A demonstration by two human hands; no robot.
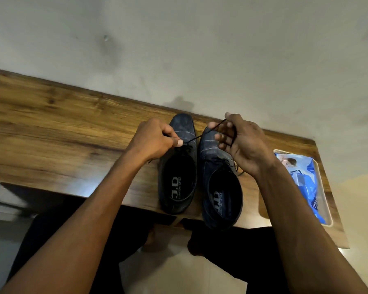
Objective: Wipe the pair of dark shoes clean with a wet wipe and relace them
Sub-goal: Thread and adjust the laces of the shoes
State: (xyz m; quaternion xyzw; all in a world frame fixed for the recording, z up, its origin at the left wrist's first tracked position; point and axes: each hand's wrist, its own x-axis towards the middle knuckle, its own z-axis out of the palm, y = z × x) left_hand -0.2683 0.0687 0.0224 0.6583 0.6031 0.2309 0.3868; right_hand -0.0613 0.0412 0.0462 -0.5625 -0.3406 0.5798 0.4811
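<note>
Two dark blue shoes stand side by side on a wooden table, toes toward the wall. The left shoe and the right shoe both show "J.D" insoles. My left hand is closed over the left shoe's lacing area, pinching one end of a thin black lace. The lace stretches up to the right into my right hand, whose fingers curl around its other end above the right shoe's toe. The right shoe's own lace hangs loose by my right wrist.
A blue wet wipe pack lies in a shallow white tray at the table's right end. The wooden table runs along a pale wall. The shoes' heels overhang the near edge. My legs and bare feet are below.
</note>
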